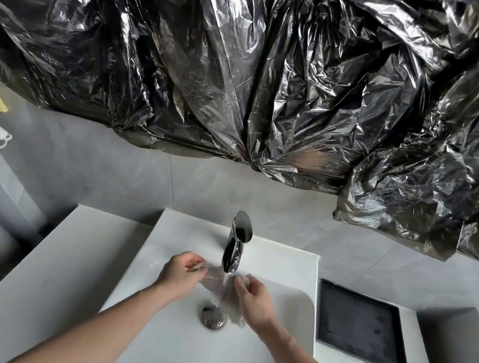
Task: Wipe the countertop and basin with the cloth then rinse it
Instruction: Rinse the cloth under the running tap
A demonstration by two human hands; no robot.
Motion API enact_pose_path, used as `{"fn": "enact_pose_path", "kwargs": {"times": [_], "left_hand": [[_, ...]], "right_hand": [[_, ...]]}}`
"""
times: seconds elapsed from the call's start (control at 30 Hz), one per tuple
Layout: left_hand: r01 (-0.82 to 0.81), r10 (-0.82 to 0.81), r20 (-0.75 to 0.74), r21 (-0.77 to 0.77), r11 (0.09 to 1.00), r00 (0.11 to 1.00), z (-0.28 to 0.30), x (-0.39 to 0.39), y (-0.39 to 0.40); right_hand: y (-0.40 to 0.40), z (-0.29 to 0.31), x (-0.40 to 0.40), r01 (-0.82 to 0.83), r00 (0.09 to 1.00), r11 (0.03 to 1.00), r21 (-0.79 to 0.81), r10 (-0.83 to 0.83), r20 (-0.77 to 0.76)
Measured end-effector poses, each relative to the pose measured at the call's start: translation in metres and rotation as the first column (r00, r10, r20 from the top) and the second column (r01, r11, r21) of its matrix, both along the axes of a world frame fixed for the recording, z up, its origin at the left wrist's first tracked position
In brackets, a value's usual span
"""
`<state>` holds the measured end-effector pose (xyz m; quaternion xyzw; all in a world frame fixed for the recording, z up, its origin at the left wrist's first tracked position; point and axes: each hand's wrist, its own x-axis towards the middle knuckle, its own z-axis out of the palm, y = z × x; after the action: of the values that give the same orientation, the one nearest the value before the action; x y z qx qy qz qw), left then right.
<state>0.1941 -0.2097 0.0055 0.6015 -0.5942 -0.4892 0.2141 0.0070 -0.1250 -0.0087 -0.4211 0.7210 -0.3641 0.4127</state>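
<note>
Cloth (218,287) under faucet (236,244) | left hand (181,273), right hand (254,302) gripping | over basin (173,344)

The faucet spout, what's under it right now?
A pale cloth, stretched between the left hand and right hand. Below sits the drain, partly covered by the cloth.

I see a white counter (34,280) with a white basin (280,270) sunk into its middle. A chrome tap (235,244) stands on the basin's back ledge. A square black tray (363,325) sits recessed into the counter, right of the basin.
</note>
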Motion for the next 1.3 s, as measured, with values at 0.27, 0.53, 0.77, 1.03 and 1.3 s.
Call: {"fn": "enact_pose_path", "kwargs": {"times": [0.27,0.53,0.77,1.03,1.3], "left_hand": [[0.300,-0.290,0.181,-0.035,0.953,0.940,-0.014,-0.001,0.028],[0.171,-0.147,0.137,-0.181,0.968,0.980,-0.010,-0.018,0.033],[0.175,-0.099,0.235,-0.325,0.930,0.967,-0.012,-0.011,0.027],[-0.035,0.048,0.024,-0.382,0.924,0.999,-0.015,0.004,0.019],[0.211,-0.190,0.291,-0.042,0.977,0.938,-0.022,0.012,0.031]], "right_hand": [[-0.006,0.012,0.020,-0.131,0.986,0.991,-0.037,0.134,0.099],[0.010,0.014,-0.006,-0.052,0.999,0.998,0.019,0.052,0.016],[0.023,-0.008,-0.028,-0.013,0.951,0.997,0.078,0.036,-0.307],[0.012,0.008,-0.014,0.024,0.979,0.999,0.035,-0.017,-0.202],[0.002,0.028,0.022,-0.105,0.968,0.994,-0.022,0.107,0.229]]}}
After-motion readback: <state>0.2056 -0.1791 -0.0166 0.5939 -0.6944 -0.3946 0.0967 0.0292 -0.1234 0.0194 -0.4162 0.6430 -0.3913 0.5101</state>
